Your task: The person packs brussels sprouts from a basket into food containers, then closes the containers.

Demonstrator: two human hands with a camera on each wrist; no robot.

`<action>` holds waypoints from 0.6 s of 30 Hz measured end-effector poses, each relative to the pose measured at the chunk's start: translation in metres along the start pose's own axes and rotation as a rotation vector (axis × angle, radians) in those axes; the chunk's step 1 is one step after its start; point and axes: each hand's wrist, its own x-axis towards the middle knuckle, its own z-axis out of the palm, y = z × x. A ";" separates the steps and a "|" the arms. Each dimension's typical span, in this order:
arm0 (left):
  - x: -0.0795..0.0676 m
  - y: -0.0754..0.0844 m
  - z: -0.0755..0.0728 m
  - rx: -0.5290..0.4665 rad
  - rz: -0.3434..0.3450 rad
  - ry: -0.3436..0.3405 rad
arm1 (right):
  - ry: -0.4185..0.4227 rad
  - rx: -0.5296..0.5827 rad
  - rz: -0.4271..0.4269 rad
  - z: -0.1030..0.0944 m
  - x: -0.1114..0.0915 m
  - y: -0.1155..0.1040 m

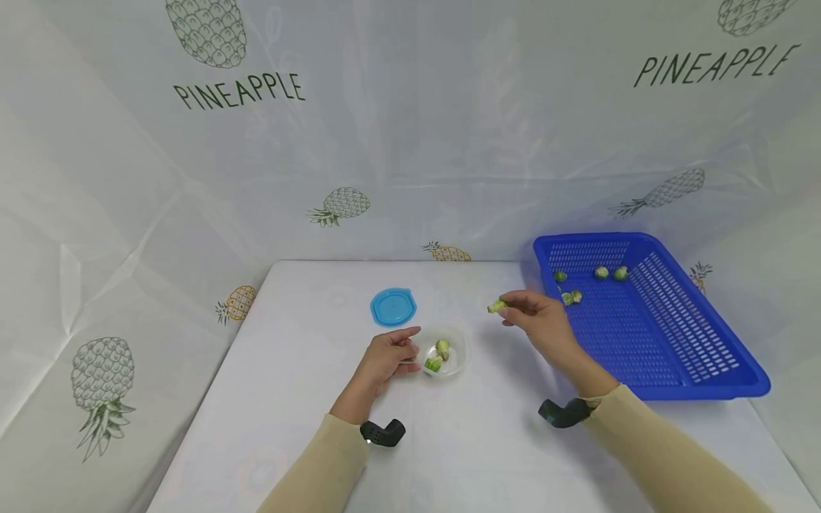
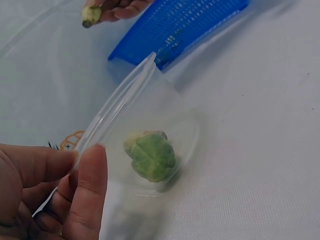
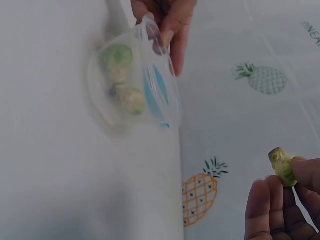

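Observation:
My left hand (image 1: 388, 356) pinches the rim of a clear plastic container (image 2: 131, 95) between thumb and fingers at its left side. Inside it lie a green Brussels sprout (image 2: 153, 157) and a paler one (image 1: 442, 345), close together on the bottom. To the right of the container, raised over the table, my right hand (image 1: 540, 324) pinches another Brussels sprout (image 3: 283, 167) between thumb and fingertips, its cut stem end sticking out. The blue lid (image 1: 393, 307) lies flat on the table behind the container.
A blue plastic basket (image 1: 718, 335) stands at the right of the white table (image 1: 308, 342). Several Brussels sprouts (image 1: 601, 272) are in its far left part. A pineapple-print sheet (image 1: 417, 128) hangs behind and around the table.

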 end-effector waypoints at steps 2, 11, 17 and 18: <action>0.000 0.000 0.000 0.001 0.000 -0.002 | 0.004 0.020 0.005 0.007 0.000 0.004; 0.000 0.001 0.002 -0.001 -0.002 0.008 | -0.018 0.090 0.018 0.036 0.000 0.015; 0.001 0.002 0.003 0.005 -0.006 0.011 | -0.054 0.060 0.039 0.051 -0.002 0.018; 0.001 0.002 0.003 0.005 -0.006 0.011 | -0.062 0.052 0.039 0.053 -0.002 0.019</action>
